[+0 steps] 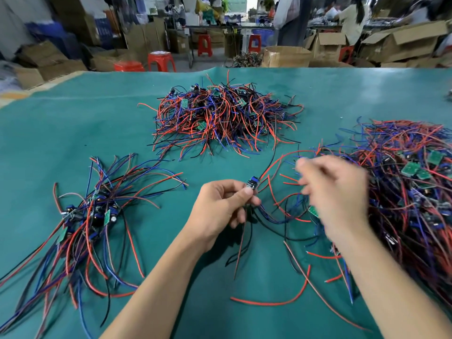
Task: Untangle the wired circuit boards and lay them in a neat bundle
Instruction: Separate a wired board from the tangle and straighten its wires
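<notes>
Desk (73, 133): green mat, three heaps of wired boards on it.
Right pile (406, 192): biggest tangle, at the desk's right edge.
Far pile (220, 116): tangled, well beyond both hands.
Bundle (90, 216): left, boards together, wires fanned out.
Right hand (335, 192): blurred, over the right pile's near edge; whether its fingers hold anything, cannot tell.
Left hand (220, 209): raised mid-desk, fingers curled, thumb and forefinger pinching a board (252, 183); its wires trail down and toward the right pile.

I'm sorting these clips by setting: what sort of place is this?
Probably a small electronics assembly workshop: heaps of wired circuit boards on a green work table, open cardboard cartons and red plastic stools behind.
</notes>
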`<state>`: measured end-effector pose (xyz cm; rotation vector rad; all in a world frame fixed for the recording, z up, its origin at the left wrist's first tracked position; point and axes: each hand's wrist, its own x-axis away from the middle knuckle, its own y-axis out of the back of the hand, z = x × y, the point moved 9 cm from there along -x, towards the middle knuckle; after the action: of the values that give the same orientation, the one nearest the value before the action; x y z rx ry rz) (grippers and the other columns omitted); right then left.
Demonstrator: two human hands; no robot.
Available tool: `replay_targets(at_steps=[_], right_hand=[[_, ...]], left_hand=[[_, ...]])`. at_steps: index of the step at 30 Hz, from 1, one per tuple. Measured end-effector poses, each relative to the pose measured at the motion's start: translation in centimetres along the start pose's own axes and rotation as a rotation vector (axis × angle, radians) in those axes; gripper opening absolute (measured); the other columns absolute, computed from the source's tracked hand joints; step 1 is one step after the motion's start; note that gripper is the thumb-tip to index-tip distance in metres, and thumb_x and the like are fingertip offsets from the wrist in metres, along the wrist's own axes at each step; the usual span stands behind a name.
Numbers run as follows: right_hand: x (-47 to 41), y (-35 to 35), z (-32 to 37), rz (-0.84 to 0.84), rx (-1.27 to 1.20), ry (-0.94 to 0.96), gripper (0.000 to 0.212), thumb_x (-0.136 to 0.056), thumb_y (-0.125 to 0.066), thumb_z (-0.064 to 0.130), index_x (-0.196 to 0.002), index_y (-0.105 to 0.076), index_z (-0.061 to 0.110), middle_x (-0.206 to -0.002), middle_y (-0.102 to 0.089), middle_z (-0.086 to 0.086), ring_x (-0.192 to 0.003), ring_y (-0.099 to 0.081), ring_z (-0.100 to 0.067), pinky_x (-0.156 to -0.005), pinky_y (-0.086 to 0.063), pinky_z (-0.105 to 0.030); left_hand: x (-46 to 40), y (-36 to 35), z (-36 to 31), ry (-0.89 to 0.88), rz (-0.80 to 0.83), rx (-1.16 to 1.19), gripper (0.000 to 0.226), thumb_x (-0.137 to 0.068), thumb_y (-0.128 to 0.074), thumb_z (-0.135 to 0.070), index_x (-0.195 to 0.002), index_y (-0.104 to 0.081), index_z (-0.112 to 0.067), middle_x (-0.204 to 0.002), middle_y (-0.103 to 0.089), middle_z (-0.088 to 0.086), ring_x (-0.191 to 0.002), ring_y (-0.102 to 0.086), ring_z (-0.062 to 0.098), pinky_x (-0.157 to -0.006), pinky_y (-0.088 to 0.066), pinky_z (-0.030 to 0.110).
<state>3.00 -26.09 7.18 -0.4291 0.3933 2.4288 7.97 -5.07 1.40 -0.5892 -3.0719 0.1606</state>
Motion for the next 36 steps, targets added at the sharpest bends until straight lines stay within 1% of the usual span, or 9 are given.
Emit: replay_targets(at_steps=[4, 7, 10, 14, 18, 24, 29, 32, 36], right_hand=[[3.5, -6.2, 0.7, 0.401, 0.048, 0.027, 0.019, -0.084, -0.076, 0.036, -0.08, -0.076, 0.018, -0.066, -0.073, 0.007, -0.06, -0.065, -0.003, -0.062, -0.048, -0.017], [3.6, -6.4, 0.1, 0.466, -0.159, -0.086, 0.007, -0.088, -0.078, 0.014, -0.082, -0.077, 0.011, -0.064, -0.072, 0.002, -0.056, -0.059, -0.002, -0.054, -0.041, -0.011], [3.4, -6.0, 0.3, 0.467, -0.117, -0.058, 0.005, -0.086, -0.08, 0.014, -0.081, -0.079, 0.015, -0.071, -0.076, 0.003, -0.061, -0.061, -0.001, -0.056, -0.043, -0.012], [2.6, -4.9, 0.3, 0.351, -0.214, -0.102, 0.01, -0.084, -0.081, 0.01, -0.077, -0.077, 0.016, -0.073, -0.074, 0.001, -0.059, -0.057, -0.006, -0.053, -0.044, -0.018], [0.6, -2.0, 0.0, 0.153, -0.302, -0.12, 0.014, -0.084, -0.08, 0.007, -0.076, -0.076, 0.017, -0.065, -0.068, 0.007, -0.051, -0.05, -0.003, -0.049, -0.041, -0.014], [-1.3, 1.7, -0.7, -0.056, -0.339, -0.126, 0.023, -0.085, -0.079, 0.007, -0.066, -0.075, 0.02, -0.059, -0.064, 0.011, -0.05, -0.046, -0.008, -0.052, -0.039, -0.019], [-2.5, 6.1, 0.2, -0.252, -0.503, -0.141, 0.024, -0.091, -0.073, 0.007, -0.071, -0.066, 0.016, -0.056, -0.057, 0.012, -0.052, -0.047, -0.007, -0.054, -0.038, -0.024], [-2.4, 5.1, 3.0, -0.131, -0.521, -0.11, 0.016, -0.091, -0.072, 0.007, -0.076, -0.07, 0.014, -0.063, -0.059, 0.005, -0.054, -0.048, -0.008, -0.056, -0.039, -0.023], [-0.4, -2.0, 8.4, 0.246, -0.535, -0.144, 0.005, -0.085, -0.072, 0.01, -0.087, -0.076, 0.007, -0.069, -0.064, -0.003, -0.054, -0.051, -0.007, -0.049, -0.041, -0.017]], left_hand=[[0.3, -1.1, -0.5, -0.042, 0.114, -0.019, 0.015, -0.097, -0.061, -0.017, -0.086, -0.067, -0.008, -0.086, -0.075, 0.009, -0.039, -0.05, 0.009, -0.034, -0.032, 0.016], [0.6, -1.2, -0.6, -0.036, 0.148, -0.073, 0.022, -0.096, -0.063, -0.025, -0.076, -0.07, -0.017, -0.086, -0.076, 0.009, -0.035, -0.047, 0.009, -0.033, -0.026, 0.014], [0.5, -1.2, -0.6, -0.036, 0.177, -0.103, 0.022, -0.097, -0.063, -0.024, -0.079, -0.072, -0.014, -0.086, -0.076, 0.011, -0.031, -0.039, 0.009, -0.033, -0.027, 0.014], [0.6, -1.7, -0.4, -0.016, 0.244, -0.088, 0.023, -0.096, -0.061, -0.021, -0.081, -0.074, -0.009, -0.084, -0.076, 0.014, -0.027, -0.03, 0.008, -0.03, -0.024, 0.013], [0.8, -2.3, -0.1, 0.002, 0.302, -0.116, 0.023, -0.097, -0.061, -0.017, -0.081, -0.076, -0.011, -0.071, -0.073, 0.01, -0.027, -0.029, 0.009, -0.031, -0.022, 0.012], [1.0, -2.8, -0.4, 0.004, 0.323, -0.156, 0.02, -0.089, -0.067, -0.03, -0.081, -0.077, -0.014, -0.057, -0.064, 0.006, -0.029, -0.029, 0.011, -0.032, -0.022, 0.012], [1.1, -2.9, -0.3, 0.025, 0.299, -0.186, 0.022, -0.094, -0.063, -0.009, -0.075, -0.074, -0.013, -0.062, -0.068, 0.007, -0.031, -0.038, 0.011, -0.033, -0.027, 0.015], [1.0, -2.5, -0.5, 0.027, 0.238, -0.199, 0.019, -0.097, -0.061, -0.012, -0.081, -0.072, -0.01, -0.064, -0.068, 0.007, -0.032, -0.039, 0.01, -0.034, -0.024, 0.016], [0.9, -2.0, -0.6, 0.021, 0.188, -0.21, 0.019, -0.098, -0.058, -0.013, -0.088, -0.07, -0.002, -0.068, -0.068, 0.008, -0.036, -0.043, 0.011, -0.035, -0.023, 0.018]])
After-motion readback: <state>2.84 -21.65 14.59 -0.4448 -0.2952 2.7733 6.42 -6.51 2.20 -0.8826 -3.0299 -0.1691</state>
